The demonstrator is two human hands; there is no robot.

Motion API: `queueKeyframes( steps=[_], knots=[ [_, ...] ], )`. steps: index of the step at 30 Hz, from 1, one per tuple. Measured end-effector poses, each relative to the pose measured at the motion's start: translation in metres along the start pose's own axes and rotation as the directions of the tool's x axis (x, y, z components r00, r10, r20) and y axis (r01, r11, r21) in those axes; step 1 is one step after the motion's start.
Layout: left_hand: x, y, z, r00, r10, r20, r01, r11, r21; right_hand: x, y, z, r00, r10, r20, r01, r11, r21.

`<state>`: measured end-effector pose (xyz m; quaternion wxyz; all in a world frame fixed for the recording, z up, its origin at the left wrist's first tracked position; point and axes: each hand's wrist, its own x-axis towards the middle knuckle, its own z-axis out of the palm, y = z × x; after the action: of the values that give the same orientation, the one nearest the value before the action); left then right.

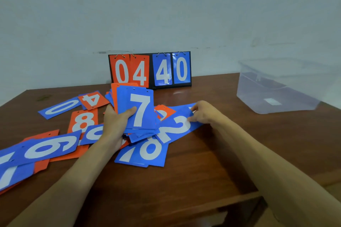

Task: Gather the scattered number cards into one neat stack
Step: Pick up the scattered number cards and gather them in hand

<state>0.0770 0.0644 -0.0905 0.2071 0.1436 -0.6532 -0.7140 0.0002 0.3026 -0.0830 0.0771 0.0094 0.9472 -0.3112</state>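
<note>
The left hand point(118, 125) is clamped on a fanned bundle of blue and orange plastic number cards point(137, 110), thumb pressed across the front of the top one, a blue card with a white 7, held upright and tilted slightly back toward the camera. Orange edges peek out behind it at 11 o'clock. Over at 3 o'clock of that bundle, the right hand point(203, 114) is down on the table, fingertips pinching the far end of a long blue card showing a white 2 point(178, 125), which lies flat and angled, its near end tucked under the held bundle.

Just below, at 6 o'clock, two more blue cards overlap, a 7 and a 0 point(145, 151), flat on the brown wooden table point(212, 162). A small orange card point(164, 111) pokes out between the bundle and the 2.

Swing to 9 o'clock and the mess spreads out: an orange 8 point(83, 120), a blue 6 point(47, 148) lying over orange cards, a blue 0 point(60, 108), an orange 4 point(93, 100), more blue ones at the far left edge.

At 12 o'clock, against the pale wall, stands a black flip scoreboard point(150, 69) reading 04 in orange, 40 in blue. At 2 o'clock sits a clear plastic storage box point(273, 88), well apart from the cards.
</note>
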Motion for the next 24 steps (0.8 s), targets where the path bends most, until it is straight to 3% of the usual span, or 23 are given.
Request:
queueKeyframes(
  steps=[3,7,10,13,15,19,21,24],
  knots=[
    [-0.001,0.003,-0.002,1.0,-0.012,0.005,0.012,0.999,0.03,-0.018,0.003,-0.024,0.979,-0.173,-0.103,0.192,0.956,0.22],
    [-0.001,0.008,-0.007,0.995,-0.048,0.085,0.047,0.999,0.013,-0.036,-0.019,-0.042,0.915,-0.388,-0.116,0.404,0.862,0.305],
    [-0.006,0.01,-0.007,0.983,-0.068,0.17,0.073,0.997,-0.025,-0.034,-0.047,-0.023,0.864,-0.496,-0.08,0.499,0.828,0.255],
    [-0.011,0.011,-0.002,0.964,-0.089,0.25,0.097,0.995,-0.02,-0.022,-0.071,0.008,0.828,-0.534,-0.171,0.555,0.824,0.113],
    [-0.012,0.009,-0.002,0.965,-0.071,0.254,0.068,0.997,0.021,-0.014,-0.078,0.022,0.825,-0.515,-0.233,0.554,0.82,0.147],
    [-0.007,0.005,-0.004,0.985,-0.062,0.163,0.065,0.998,-0.011,0.004,-0.065,0.025,0.901,-0.305,-0.308,0.377,0.902,0.21],
    [-0.004,0.005,-0.005,0.991,-0.071,0.115,0.078,0.996,-0.053,0.014,-0.044,0.019,0.931,-0.143,-0.336,0.14,0.99,-0.034],
    [-0.003,0.005,-0.003,0.991,-0.065,0.114,0.073,0.995,-0.074,0.013,-0.014,0.011,0.96,0.063,-0.271,-0.14,0.952,-0.273]
  ],
)
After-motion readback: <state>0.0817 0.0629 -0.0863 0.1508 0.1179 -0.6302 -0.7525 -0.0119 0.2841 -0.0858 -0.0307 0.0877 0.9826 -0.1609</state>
